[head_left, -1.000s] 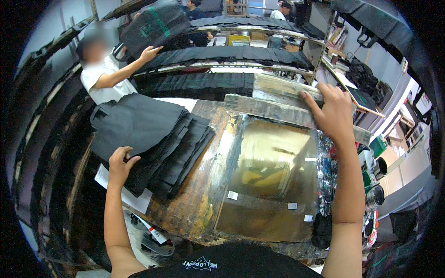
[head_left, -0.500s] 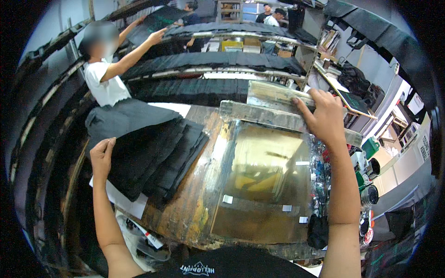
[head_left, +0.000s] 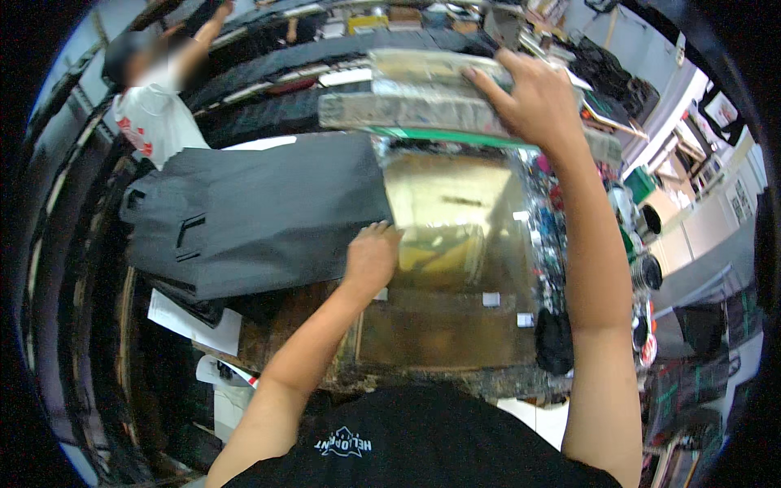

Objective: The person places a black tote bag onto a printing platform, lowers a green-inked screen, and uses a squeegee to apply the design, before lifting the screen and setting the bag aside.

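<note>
Across the stained brown wooden tabletop (head_left: 259, 337), holds a wide, flat, dark grey fabric bag (head_left: 268, 211) stretched toward the right, with its right edge just at the left part of a glossy amber rectangular board (head_left: 447, 342). Grasps with the left hand (head_left: 374, 256) the near right corner of this bag, the thumb being hidden from view; with the right hand (head_left: 533, 93) grips the upper side of a long, beige-grey worn frame (head_left: 407, 111), raised beyond the board, with green showing along its lower side. Judging from this, seems to be at the step of bringing one bag onto the board. Calls next, probably, for guiding the bag farther right and laying it flat, without creases, while keeping the frame well up. Looks matte and rather smooth, with faint soft folds and dark handle-like openings near the left end. Lies partly over other dark layers (head_left: 203, 309), near a white paper sheet (head_left: 191, 324).
</note>
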The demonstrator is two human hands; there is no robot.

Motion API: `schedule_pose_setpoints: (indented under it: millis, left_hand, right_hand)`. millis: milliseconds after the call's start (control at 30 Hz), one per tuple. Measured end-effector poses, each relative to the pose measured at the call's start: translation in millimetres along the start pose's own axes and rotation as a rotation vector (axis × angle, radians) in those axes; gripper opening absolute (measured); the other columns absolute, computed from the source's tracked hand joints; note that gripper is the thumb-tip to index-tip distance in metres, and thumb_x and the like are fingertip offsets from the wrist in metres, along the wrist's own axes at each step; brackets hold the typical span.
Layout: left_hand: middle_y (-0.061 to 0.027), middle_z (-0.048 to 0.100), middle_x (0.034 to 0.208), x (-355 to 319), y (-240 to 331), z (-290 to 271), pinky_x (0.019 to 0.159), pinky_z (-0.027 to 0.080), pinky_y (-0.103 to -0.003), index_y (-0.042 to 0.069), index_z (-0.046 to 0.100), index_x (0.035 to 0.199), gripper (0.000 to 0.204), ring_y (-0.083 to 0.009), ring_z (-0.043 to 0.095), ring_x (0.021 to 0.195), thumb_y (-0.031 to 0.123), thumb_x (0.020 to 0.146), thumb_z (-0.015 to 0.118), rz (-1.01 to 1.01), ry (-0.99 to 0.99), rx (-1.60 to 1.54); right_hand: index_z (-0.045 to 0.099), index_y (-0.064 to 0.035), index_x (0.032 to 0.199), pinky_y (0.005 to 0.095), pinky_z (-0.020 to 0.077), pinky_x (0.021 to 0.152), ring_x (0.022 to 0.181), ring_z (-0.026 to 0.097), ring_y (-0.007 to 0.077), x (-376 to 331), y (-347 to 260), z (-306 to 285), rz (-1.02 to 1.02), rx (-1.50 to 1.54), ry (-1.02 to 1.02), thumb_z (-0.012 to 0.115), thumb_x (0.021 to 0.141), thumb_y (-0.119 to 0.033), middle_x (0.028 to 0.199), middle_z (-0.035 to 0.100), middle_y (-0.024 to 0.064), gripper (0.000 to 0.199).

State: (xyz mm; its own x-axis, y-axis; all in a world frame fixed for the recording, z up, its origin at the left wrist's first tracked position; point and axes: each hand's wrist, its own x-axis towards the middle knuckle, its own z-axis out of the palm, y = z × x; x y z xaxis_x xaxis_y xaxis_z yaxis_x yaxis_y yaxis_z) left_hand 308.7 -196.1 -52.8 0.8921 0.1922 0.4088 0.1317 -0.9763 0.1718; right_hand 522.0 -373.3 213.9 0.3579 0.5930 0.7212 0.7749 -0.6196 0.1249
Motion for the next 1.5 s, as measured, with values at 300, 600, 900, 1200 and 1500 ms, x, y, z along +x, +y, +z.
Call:
schedule_pose_setpoints:
  millis: [300, 600, 900, 1200, 1500]
  left_hand:
    - [-0.0228, 0.025, 0.172, -55, 69, 34, 0.116, -0.004, -0.081, 0.015, 0.046, 0.16, 0.103, -0.0583, 0.012, 0.156, 0.088, 0.088, 0.046, -0.117, -0.322, 0.026]
    - [-0.015, 0.028, 0.172, 43, 8, 103, 0.12, 0.009, -0.078, 0.029, 0.044, 0.161, 0.083, -0.0534, 0.018, 0.157, 0.076, 0.094, 0.052, 0.183, -0.371, 0.016]
    - [-0.0157, 0.03, 0.171, 37, 30, 94, 0.12, 0.01, -0.077, 0.027, 0.047, 0.16, 0.079, -0.0525, 0.021, 0.156, 0.07, 0.095, 0.056, 0.284, -0.375, -0.019]
    - [-0.0176, 0.022, 0.174, -47, 125, 73, 0.122, -0.001, -0.074, 0.02, 0.04, 0.163, 0.094, -0.0478, 0.011, 0.16, 0.077, 0.09, 0.057, 0.28, -0.352, -0.238]
    - [-0.0263, 0.055, 0.15, -10, 76, -8, 0.116, 0.041, -0.054, 0.009, 0.053, 0.153, 0.095, -0.04, 0.055, 0.138, 0.067, 0.083, 0.078, -0.188, -0.099, -0.573]
  right_hand:
    - [0.064, -0.0076, 0.098, 0.0398, 0.0478, 0.078, 0.079, 0.056, 0.0185, 1, -8, -14, 0.05, 0.075, -0.284, 0.037, 0.106, -0.07, 0.086, 0.063, 0.0064, 0.068]
    - [0.065, -0.0036, 0.104, 0.0383, 0.0547, 0.076, 0.083, 0.061, 0.0174, 17, 1, -32, 0.064, 0.114, -0.357, 0.036, 0.107, -0.068, 0.09, 0.065, 0.0075, 0.071]
    - [0.066, -0.0023, 0.107, 0.0342, 0.0542, 0.071, 0.081, 0.058, 0.0173, 15, -5, -40, 0.118, 0.181, -0.412, 0.034, 0.107, -0.069, 0.091, 0.063, 0.0071, 0.074]
    - [0.066, -0.0021, 0.118, 0.0326, 0.0546, 0.071, 0.089, 0.063, 0.0173, 9, 5, -34, 0.12, 0.09, -0.328, 0.036, 0.105, -0.072, 0.101, 0.068, 0.0099, 0.077]
    - [0.069, -0.0054, 0.116, 0.0331, 0.0506, 0.068, 0.082, 0.061, 0.019, 7, 2, -6, 0.044, 0.034, -0.197, 0.037, 0.105, -0.072, 0.095, 0.07, 0.0095, 0.075]
